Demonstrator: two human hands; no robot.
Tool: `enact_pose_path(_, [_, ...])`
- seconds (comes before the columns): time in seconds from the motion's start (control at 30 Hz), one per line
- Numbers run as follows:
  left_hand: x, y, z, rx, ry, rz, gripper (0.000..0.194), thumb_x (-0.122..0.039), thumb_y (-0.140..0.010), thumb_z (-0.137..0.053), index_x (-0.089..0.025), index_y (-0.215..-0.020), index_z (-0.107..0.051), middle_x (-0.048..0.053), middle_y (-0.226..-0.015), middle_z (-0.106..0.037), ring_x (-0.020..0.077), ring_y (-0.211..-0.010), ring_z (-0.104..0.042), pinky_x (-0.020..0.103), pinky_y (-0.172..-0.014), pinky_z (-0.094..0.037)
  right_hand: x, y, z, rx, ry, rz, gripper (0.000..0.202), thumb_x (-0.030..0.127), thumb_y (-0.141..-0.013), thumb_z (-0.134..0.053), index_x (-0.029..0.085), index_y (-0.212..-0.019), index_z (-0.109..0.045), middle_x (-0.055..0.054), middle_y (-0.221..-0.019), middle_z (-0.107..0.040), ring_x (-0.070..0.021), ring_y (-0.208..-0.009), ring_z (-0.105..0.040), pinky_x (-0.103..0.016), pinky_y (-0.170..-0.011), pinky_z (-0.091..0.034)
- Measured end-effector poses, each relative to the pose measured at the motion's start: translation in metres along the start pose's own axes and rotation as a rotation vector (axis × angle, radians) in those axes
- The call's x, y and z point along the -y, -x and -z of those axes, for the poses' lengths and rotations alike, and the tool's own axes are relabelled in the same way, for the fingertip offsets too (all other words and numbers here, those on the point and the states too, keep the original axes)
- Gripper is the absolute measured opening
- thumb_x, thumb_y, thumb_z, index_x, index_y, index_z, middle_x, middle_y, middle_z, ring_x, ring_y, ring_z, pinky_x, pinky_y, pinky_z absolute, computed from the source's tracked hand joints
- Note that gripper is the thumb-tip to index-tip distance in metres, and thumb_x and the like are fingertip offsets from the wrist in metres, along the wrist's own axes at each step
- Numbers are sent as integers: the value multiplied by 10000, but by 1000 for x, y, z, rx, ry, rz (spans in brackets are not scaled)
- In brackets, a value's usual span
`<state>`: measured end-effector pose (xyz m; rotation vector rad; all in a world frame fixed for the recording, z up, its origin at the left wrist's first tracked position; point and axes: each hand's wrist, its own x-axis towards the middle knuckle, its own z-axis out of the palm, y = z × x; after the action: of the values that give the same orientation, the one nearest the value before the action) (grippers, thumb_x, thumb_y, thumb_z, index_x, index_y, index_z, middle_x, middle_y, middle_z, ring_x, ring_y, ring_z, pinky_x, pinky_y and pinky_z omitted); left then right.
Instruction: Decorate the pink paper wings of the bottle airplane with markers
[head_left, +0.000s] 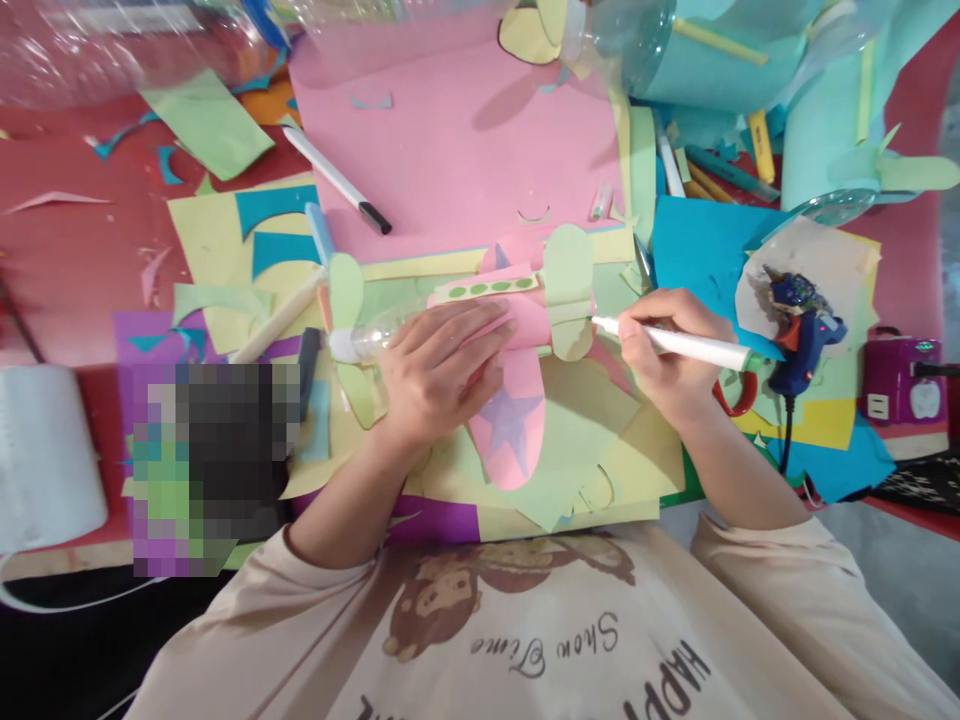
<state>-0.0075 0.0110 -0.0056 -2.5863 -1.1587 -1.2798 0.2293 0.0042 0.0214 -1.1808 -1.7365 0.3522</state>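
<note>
A toy airplane (529, 325) made from a plastic bottle and pink paper lies across the paper sheets. It has a pink wing (517, 450) with a purple star, a strip of green oval windows, and a pale green propeller (347, 285) at the bottle-cap end. My left hand (442, 365) is wrapped over its body from above, the fingers pressing on the pink paper. Pinched in my right hand (671, 350) is a white marker (705, 349), its tip at the edge of the pale green tail piece (568, 285). The airplane's underside is hidden.
A blue hot glue gun (806, 345) rests on paper at the right, near red-handled scissors (736, 395) and a purple box (904, 375). Another marker (337, 180) lies on a pink sheet (465, 120). More bottle airplanes (720, 65) stand at the back right; paper scraps surround everything.
</note>
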Motion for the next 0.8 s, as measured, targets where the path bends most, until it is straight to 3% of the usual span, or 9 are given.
enact_pose_path(0.1, [0,-1,0,-3,0,8,259,-167,-819,-557,-291,-1024,-656,-9,-1031,-743,187,-943,-710,332,-762,-595,-2,1,-1,-61,-106,-13,111,295,-844,-610,225,-759,-626,17,-613,-632,-119,-498,-562,-261,-424,-430])
enact_pose_path(0.2, [-1,-1,1,-12,28,1,276,-141,-804,-573,-258,-1035,-668,23,-1037,-742,201,-959,-702,339,-773,-587,-3,2,-2,-97,-278,-63,186,353,-916,-528,240,-923,-675,14,-684,-680,-129,-528,-616,-267,-435,-482])
enact_pose_path(0.3, [-2,-1,2,-13,33,-8,289,-110,-789,-585,-227,-1042,-663,51,-1031,-742,212,-964,-701,339,-776,-581,-3,2,-3,-98,-261,-89,226,339,-947,-497,310,-1102,-659,10,-895,-732,-152,-732,-697,-306,-600,-588])
enact_pose_path(0.37, [-2,-1,1,-7,26,-9,281,-101,-786,-587,-221,-1029,-661,51,-1031,-742,216,-958,-704,342,-772,-584,-5,1,-4,-28,-175,-83,285,324,-913,-562,347,-1194,-608,0,-1119,-698,-193,-1008,-678,-375,-837,-593])
enact_pose_path(0.43, [-4,-1,1,3,22,-9,272,-103,-787,-591,-218,-1024,-660,52,-1039,-740,222,-962,-703,349,-775,-587,-8,0,-4,126,-115,-88,419,333,-874,-618,339,-1283,-528,-18,-1300,-608,-235,-1206,-584,-444,-1001,-521])
enact_pose_path(0.53, [-8,-2,6,56,18,5,255,-126,-814,-568,-222,-1032,-659,47,-1080,-729,220,-992,-694,362,-796,-590,-12,-1,-4,298,-84,-77,508,350,-859,-636,312,-1332,-456,-50,-1351,-558,-251,-1241,-553,-458,-1021,-505])
enact_pose_path(0.63, [-12,1,22,79,16,43,287,-131,-839,-526,-248,-1064,-661,24,-1130,-713,207,-1030,-680,364,-818,-594,-12,-1,-5,320,-67,-79,497,353,-863,-634,306,-1323,-450,-70,-1304,-579,-251,-1182,-593,-444,-978,-533])
enact_pose_path(0.7, [-12,9,39,-16,-31,122,374,-113,-832,-526,-297,-1130,-659,-5,-1155,-703,196,-1005,-684,377,-834,-586,-12,-1,-6,315,-56,-93,500,363,-863,-632,304,-1322,-441,-76,-1297,-578,-252,-1157,-608,-440,-950,-548])
enact_pose_path(0.8, [-1,26,67,-307,-160,346,344,-218,-859,-505,-288,-1138,-694,13,-1159,-696,239,-1027,-657,448,-886,-552,-11,-1,-6,307,-48,-94,493,363,-869,-620,305,-1321,-432,-78,-1296,-576,-250,-1146,-613,-433,-934,-556])
